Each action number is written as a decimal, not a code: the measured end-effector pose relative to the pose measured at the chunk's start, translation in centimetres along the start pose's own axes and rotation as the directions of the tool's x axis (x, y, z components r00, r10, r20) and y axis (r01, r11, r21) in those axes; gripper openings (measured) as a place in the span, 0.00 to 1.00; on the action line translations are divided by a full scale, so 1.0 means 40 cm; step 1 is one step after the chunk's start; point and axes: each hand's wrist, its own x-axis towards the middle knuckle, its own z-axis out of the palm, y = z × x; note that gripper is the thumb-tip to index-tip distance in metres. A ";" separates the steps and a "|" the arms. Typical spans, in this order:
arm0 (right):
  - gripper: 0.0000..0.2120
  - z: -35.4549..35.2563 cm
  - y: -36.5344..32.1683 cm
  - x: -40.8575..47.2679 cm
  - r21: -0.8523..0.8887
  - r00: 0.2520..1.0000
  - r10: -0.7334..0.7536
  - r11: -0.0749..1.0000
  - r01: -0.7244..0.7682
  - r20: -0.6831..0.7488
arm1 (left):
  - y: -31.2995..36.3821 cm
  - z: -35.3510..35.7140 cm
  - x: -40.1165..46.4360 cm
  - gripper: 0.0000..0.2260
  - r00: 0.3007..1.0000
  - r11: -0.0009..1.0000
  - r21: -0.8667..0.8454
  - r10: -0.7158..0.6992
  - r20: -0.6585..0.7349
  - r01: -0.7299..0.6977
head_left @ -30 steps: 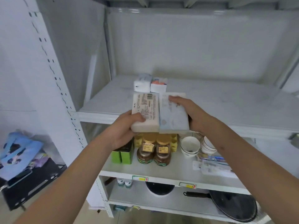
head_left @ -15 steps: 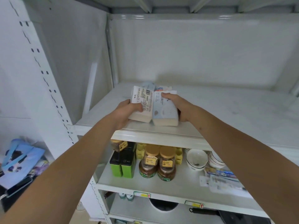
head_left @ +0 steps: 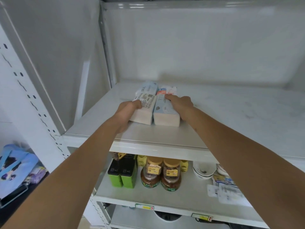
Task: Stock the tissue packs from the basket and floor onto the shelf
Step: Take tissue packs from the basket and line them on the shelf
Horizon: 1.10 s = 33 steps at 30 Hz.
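Our left hand (head_left: 127,111) grips the left pack (head_left: 143,111) along its outer side, thumb curled over the top. Our right hand (head_left: 179,104) holds the right pack (head_left: 165,114) the same way, fingers curled onto its top face. The two packs lie side by side, touching, flat on the upper shelf (head_left: 214,113) near its left front corner. Just behind them, toward the back wall, sit two earlier packs (head_left: 156,90), which the held pair appears to meet. We judge these packs light and soft, their plastic wrap a little slippery, so broad pressure on the long sides suits them better than a fingertip pinch. On the lower shelf (head_left: 189,195) stand jars (head_left: 160,176) and green tins (head_left: 122,176).
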 end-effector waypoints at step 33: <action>0.20 -0.383 0.737 -0.512 -0.724 0.596 -0.750 0.237 0.648 0.287 | -0.599 0.054 -0.479 0.15 0.779 0.511 0.668 0.603 0.170 -0.541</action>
